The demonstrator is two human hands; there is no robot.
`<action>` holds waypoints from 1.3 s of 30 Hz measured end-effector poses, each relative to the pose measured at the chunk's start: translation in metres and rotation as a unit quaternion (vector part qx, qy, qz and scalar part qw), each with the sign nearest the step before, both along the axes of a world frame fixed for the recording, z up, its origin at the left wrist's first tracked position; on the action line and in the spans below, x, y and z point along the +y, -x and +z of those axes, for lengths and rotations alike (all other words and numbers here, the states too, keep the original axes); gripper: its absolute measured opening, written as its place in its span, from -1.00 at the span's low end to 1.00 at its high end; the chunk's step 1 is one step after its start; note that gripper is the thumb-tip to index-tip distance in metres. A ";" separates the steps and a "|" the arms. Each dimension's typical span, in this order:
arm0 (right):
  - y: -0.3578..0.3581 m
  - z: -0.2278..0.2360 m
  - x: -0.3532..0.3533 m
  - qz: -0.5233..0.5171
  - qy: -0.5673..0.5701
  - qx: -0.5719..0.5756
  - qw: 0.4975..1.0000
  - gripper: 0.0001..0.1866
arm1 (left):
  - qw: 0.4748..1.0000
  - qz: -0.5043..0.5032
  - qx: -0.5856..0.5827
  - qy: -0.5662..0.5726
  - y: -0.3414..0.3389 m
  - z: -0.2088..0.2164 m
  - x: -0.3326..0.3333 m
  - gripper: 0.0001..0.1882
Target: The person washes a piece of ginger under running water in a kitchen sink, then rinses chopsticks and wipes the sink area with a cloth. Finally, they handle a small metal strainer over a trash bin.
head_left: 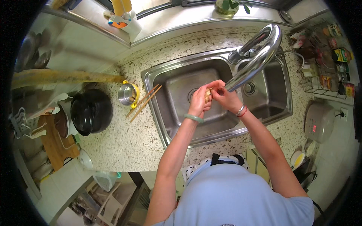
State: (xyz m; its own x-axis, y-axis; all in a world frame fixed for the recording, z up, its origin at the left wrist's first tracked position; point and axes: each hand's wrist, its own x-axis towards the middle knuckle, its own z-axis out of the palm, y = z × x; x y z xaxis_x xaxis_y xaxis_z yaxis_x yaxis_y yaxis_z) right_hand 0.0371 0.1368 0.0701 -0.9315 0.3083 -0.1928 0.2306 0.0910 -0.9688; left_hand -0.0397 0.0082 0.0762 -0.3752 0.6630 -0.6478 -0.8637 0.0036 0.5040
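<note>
The work on the knobbly piece [207,95] seems in the middle: it is above the sink [171,88], not yet put down. The left hand [197,103] holds it in curled fingers; the right hand [228,101] has narrow fingers against it. How much is left, I cannot tell. On the speckled table [113,150] are 2 chopsticks [146,103] and a black pot [100,111]; behind is a sill [181,22].

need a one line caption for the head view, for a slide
Left hand holds a tan lump over the sink, right hand touching it; chopsticks and bowl to the left.
</note>
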 end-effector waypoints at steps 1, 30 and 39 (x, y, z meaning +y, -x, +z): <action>-0.001 -0.001 0.000 -0.011 0.030 -0.010 0.999 -0.82 | 1.000 -0.004 -0.002 -0.011 0.001 0.003 0.001 -0.60; -0.002 -0.003 0.004 0.072 -0.121 0.050 0.989 -0.77 | 0.999 -0.027 -0.001 0.027 -0.001 -0.006 -0.006 -0.63; -0.005 -0.010 0.004 0.054 -0.053 0.023 0.997 -0.77 | 0.995 -0.045 0.061 0.066 -0.006 -0.001 -0.002 -0.62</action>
